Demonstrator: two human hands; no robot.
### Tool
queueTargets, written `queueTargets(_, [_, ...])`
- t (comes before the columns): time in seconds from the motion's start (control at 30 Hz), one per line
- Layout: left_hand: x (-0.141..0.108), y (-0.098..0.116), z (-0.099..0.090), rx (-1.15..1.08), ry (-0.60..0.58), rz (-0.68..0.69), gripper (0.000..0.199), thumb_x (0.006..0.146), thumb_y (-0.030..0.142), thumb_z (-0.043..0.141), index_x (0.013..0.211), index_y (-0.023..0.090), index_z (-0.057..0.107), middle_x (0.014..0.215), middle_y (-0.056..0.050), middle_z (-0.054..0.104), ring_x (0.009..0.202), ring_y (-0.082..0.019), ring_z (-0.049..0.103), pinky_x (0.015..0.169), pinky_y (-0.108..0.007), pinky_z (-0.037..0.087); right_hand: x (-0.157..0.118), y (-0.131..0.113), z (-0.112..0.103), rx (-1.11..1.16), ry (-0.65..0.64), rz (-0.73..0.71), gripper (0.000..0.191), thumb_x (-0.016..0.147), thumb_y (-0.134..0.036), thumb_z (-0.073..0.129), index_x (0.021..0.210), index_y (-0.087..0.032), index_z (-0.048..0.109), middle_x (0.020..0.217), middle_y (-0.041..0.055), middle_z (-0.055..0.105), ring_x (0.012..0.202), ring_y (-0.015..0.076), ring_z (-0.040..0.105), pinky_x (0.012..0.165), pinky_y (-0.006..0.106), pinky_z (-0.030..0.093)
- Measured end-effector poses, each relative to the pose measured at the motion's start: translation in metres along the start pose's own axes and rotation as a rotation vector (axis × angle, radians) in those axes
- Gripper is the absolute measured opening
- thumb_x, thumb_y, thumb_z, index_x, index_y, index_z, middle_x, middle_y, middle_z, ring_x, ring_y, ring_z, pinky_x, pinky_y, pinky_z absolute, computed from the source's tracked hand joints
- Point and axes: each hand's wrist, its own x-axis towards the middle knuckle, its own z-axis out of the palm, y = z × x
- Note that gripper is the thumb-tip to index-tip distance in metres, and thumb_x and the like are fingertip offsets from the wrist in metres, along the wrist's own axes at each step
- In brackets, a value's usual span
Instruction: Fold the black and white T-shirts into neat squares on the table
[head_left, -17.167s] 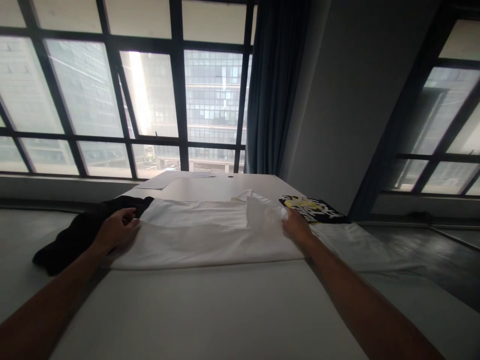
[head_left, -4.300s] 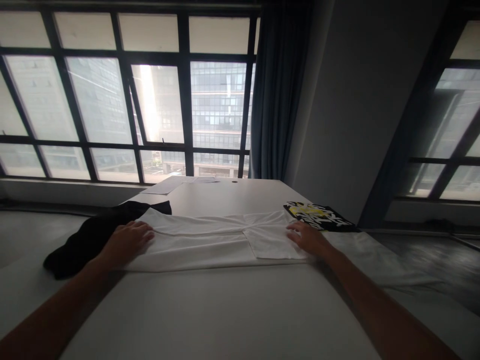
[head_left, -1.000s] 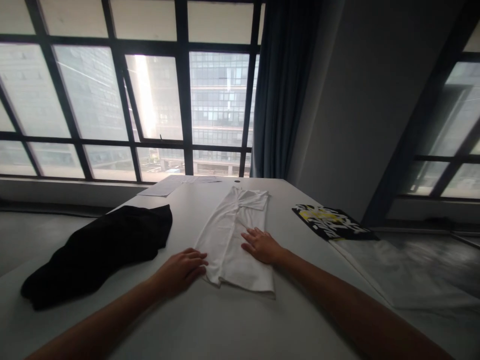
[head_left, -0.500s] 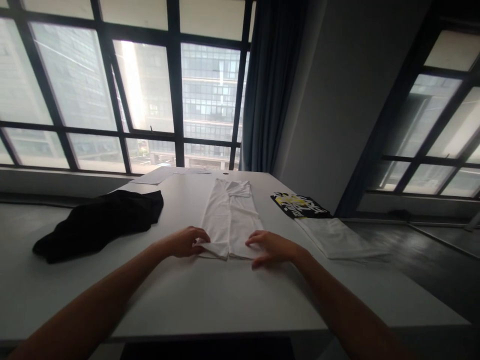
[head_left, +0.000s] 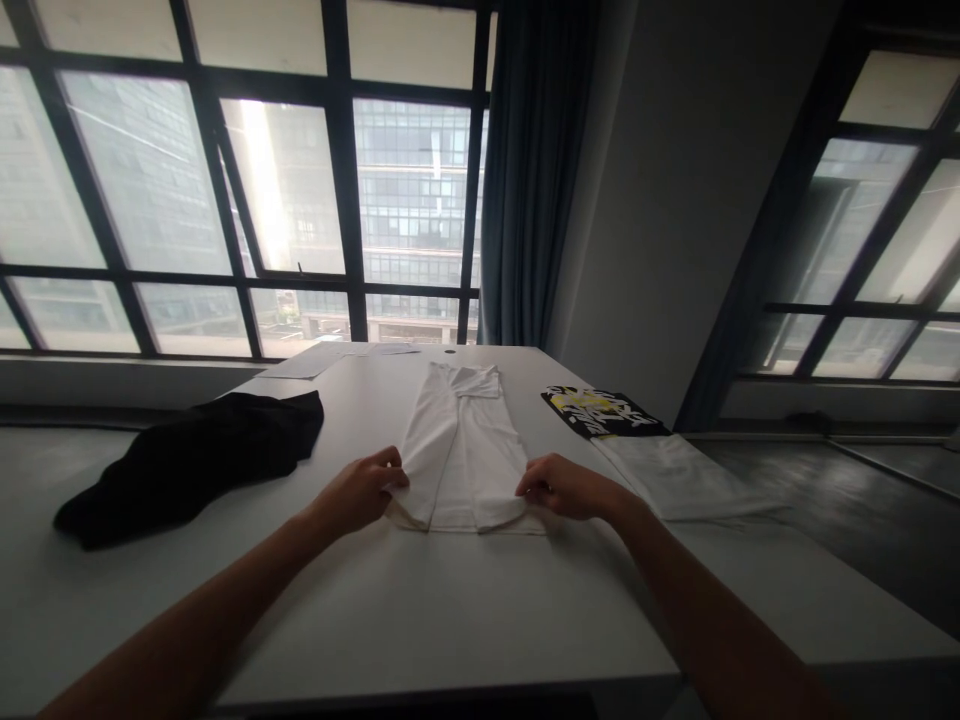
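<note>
A white shirt (head_left: 465, 450), folded into a long narrow shape, lies on the white table (head_left: 442, 620) in front of me. Its far end shows a folded sleeve, and its near hem is slightly raised at both corners. My left hand (head_left: 367, 488) pinches the hem's left corner with the fingers closed. On the opposite side, my right hand (head_left: 564, 487) is closed on the right corner of the hem. Between the hands the cloth shows long creases, and its side flaps stand a little apart.
To the left lies a crumpled black garment (head_left: 195, 460). At the right edge are a black printed cloth with yellow and white lettering (head_left: 596, 412) and a folded white cloth (head_left: 682, 478). Papers (head_left: 304, 362) lie at the table's far left, before the windows.
My right hand has closed on the right hem corner, where its fingers were spread before. The hem is wider and lifted at both corners, and the flaps have drawn apart.
</note>
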Motion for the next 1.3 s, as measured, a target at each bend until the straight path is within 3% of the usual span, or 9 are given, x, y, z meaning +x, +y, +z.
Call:
queueTargets(0.1, [-0.002, 0.005, -0.002, -0.017, -0.001, 0.006, 0.034, 0.074, 0.005, 0.052, 0.094, 0.02, 0.074, 0.098, -0.005, 0.068, 0.079, -0.015, 0.066, 0.074, -0.026, 0.051, -0.004, 0.015, -0.01, 0.069, 0.013, 0.014, 0.029, 0.077, -0.015, 0.056, 0.094, -0.016, 0.079, 0.087, 0.0075, 0.075, 0.075, 0.017, 0.064, 0.07, 0.024, 0.046])
queueTargets(0.2, [-0.001, 0.01, 0.001, 0.023, -0.012, 0.029, 0.016, 0.083, 0.02, 0.055, 0.087, 0.019, 0.07, 0.084, -0.003, 0.068, 0.074, -0.017, 0.063, 0.067, -0.027, 0.049, -0.006, 0.021, -0.014, 0.105, -0.08, 0.063, 0.028, 0.079, -0.024, 0.058, 0.096, -0.015, 0.078, 0.08, 0.0063, 0.074, 0.07, 0.0168, 0.061, 0.064, 0.025, 0.044])
queueTargets(0.27, [-0.001, 0.011, 0.001, 0.053, 0.028, 0.029, 0.02, 0.089, 0.031, 0.053, 0.08, 0.019, 0.066, 0.079, -0.004, 0.067, 0.073, -0.018, 0.06, 0.064, -0.028, 0.047, -0.005, 0.019, -0.013, 0.103, -0.105, 0.098, 0.028, 0.079, -0.031, 0.062, 0.097, -0.014, 0.078, 0.076, 0.0057, 0.072, 0.068, 0.0168, 0.06, 0.063, 0.025, 0.043])
queueTargets(0.43, [0.001, 0.012, 0.006, 0.059, 0.222, -0.035, 0.031, 0.095, 0.04, 0.044, 0.075, 0.02, 0.057, 0.082, -0.005, 0.065, 0.077, -0.018, 0.058, 0.066, -0.029, 0.046, 0.002, 0.002, 0.0, 0.01, -0.033, 0.061, 0.063, 0.06, -0.043, 0.085, 0.116, -0.019, 0.071, 0.105, 0.0087, 0.067, 0.087, 0.0204, 0.063, 0.076, 0.028, 0.048])
queueTargets(0.63, [0.002, 0.018, 0.026, -0.027, 0.001, 0.088, 0.019, 0.094, 0.028, 0.044, 0.087, 0.02, 0.061, 0.089, -0.006, 0.069, 0.083, -0.02, 0.062, 0.077, -0.033, 0.049, 0.013, -0.018, 0.019, -0.223, -0.027, -0.03, 0.014, 0.08, -0.022, 0.066, 0.09, -0.02, 0.076, 0.096, 0.007, 0.069, 0.084, 0.0192, 0.064, 0.074, 0.027, 0.044])
queueTargets(0.87, [0.001, 0.022, 0.025, -0.153, 0.052, 0.131, 0.023, 0.098, 0.031, 0.041, 0.097, 0.021, 0.062, 0.098, -0.008, 0.071, 0.091, -0.02, 0.065, 0.081, -0.032, 0.051, 0.017, -0.019, 0.017, 0.091, 0.254, -0.087, 0.02, 0.087, -0.029, 0.058, 0.079, -0.016, 0.071, 0.079, 0.0046, 0.067, 0.067, 0.0127, 0.057, 0.064, 0.023, 0.043])
queueTargets(1.0, [0.001, 0.024, 0.023, -0.159, 0.032, 0.141, 0.023, 0.097, 0.031, 0.043, 0.098, 0.021, 0.064, 0.097, -0.008, 0.072, 0.09, -0.02, 0.065, 0.081, -0.032, 0.051, 0.018, -0.02, 0.019, 0.17, 0.229, -0.068, 0.02, 0.086, -0.03, 0.06, 0.08, -0.016, 0.072, 0.076, 0.0039, 0.068, 0.066, 0.0125, 0.057, 0.063, 0.022, 0.044])
queueTargets(1.17, [0.0, 0.015, 0.008, -0.243, -0.214, 0.171, 0.024, 0.088, 0.043, 0.063, 0.099, 0.023, 0.07, 0.11, -0.007, 0.071, 0.104, -0.023, 0.064, 0.09, -0.035, 0.05, 0.014, -0.016, 0.019, 0.059, -0.013, -0.018, 0.018, 0.078, -0.033, 0.068, 0.085, -0.018, 0.076, 0.08, 0.0025, 0.072, 0.065, 0.012, 0.058, 0.059, 0.021, 0.04])
queueTargets(1.3, [-0.005, -0.01, -0.009, -0.261, -0.354, 0.116, 0.053, 0.069, 0.05, 0.081, 0.116, 0.029, 0.068, 0.133, -0.007, 0.062, 0.121, -0.029, 0.056, 0.098, -0.042, 0.047, 0.011, 0.005, 0.008, 0.015, 0.129, 0.118, 0.029, 0.086, -0.042, 0.06, 0.09, -0.018, 0.076, 0.086, 0.0059, 0.073, 0.073, 0.0157, 0.063, 0.066, 0.024, 0.043])
